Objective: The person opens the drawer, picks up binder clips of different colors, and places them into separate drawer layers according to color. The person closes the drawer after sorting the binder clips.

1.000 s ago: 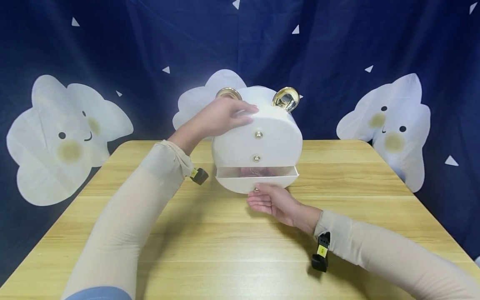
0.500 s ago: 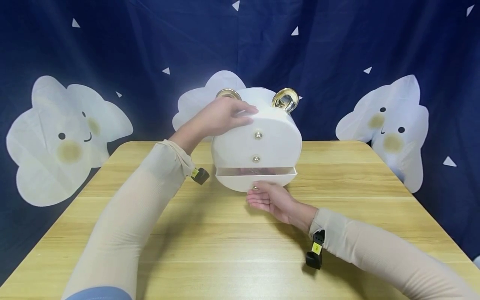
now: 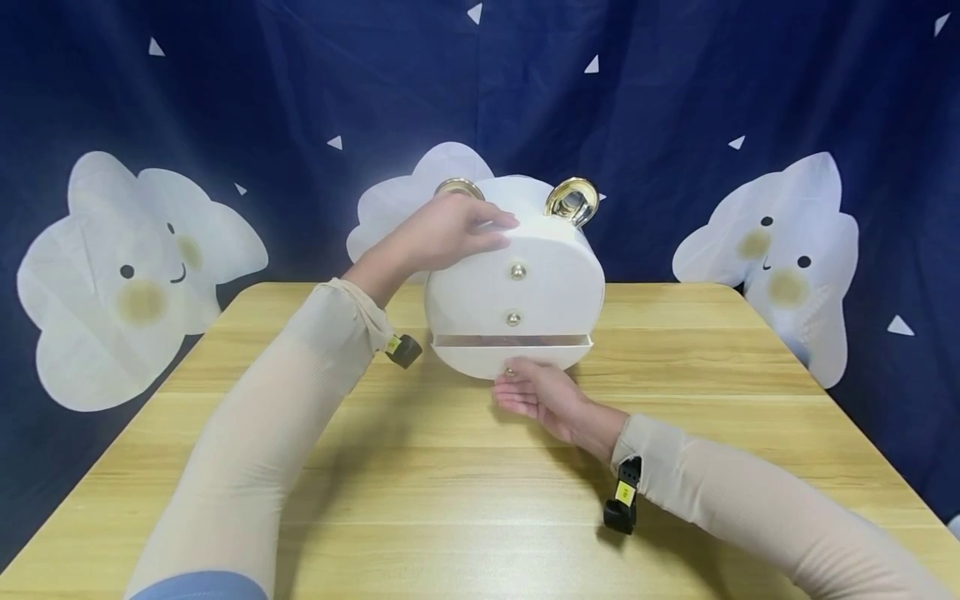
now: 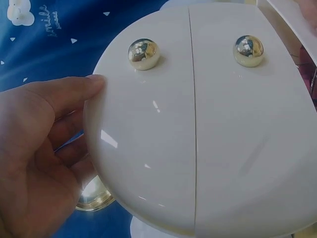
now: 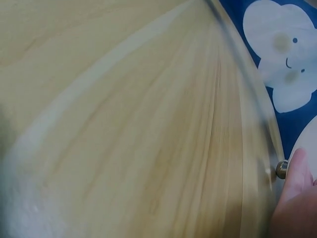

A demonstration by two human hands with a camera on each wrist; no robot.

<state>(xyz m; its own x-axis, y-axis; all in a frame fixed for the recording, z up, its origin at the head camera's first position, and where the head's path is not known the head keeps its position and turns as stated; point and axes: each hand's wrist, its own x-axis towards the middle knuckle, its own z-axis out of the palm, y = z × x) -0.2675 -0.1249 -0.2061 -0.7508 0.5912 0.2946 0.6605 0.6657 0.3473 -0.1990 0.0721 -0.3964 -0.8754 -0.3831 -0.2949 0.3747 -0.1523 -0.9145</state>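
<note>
A white rounded box with drawers (image 3: pixel 517 292) stands on the table, with gold ear-shaped parts on top. Its bottom drawer (image 3: pixel 480 360) sticks out slightly; a narrow gap shows above its front. My left hand (image 3: pixel 453 229) rests on the upper left of the box. In the left wrist view its thumb (image 4: pixel 91 85) touches the front edge, with the other fingers over the top. Low at the front, my right hand (image 3: pixel 547 397) pinches the bottom drawer's small gold knob (image 3: pixel 510 372), mostly covered by thumb and finger. The right wrist view catches only part of this hand (image 5: pixel 297 198).
The upper gold knobs (image 3: pixel 517 272) are on the box's front face. A wooden table (image 3: pixel 420 517) lies under both arms. Behind it hangs a dark blue cloth (image 3: pixel 300 75) with white clouds and triangles. Something dark reddish shows inside the drawer in the left wrist view.
The bottom drawer has slid inward, narrowing its opening and hiding most of the pinkish contents. My right hand has moved with it toward the box. The left hand stays in place.
</note>
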